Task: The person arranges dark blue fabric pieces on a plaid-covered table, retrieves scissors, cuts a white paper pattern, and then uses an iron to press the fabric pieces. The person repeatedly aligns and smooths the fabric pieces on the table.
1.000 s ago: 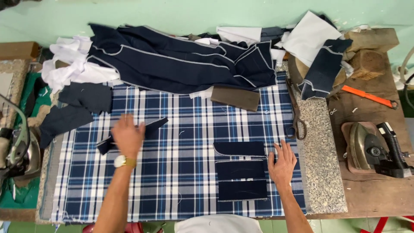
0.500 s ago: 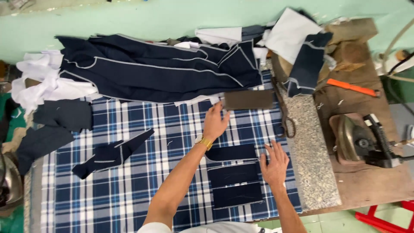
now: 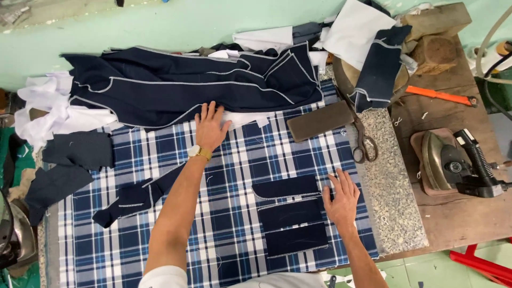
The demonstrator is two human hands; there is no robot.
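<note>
Three pieces: small navy cloth rectangles stacked near worktop's front edge, long axes left-right.
Right hand: flat, fingers spread, touching their right ends.
Left hand: flat, open, at large navy white-stitched garment's lower edge.
Hidden: garment's far folds.

Left hand on navy garment; right hand beside pocket pieces.
</note>
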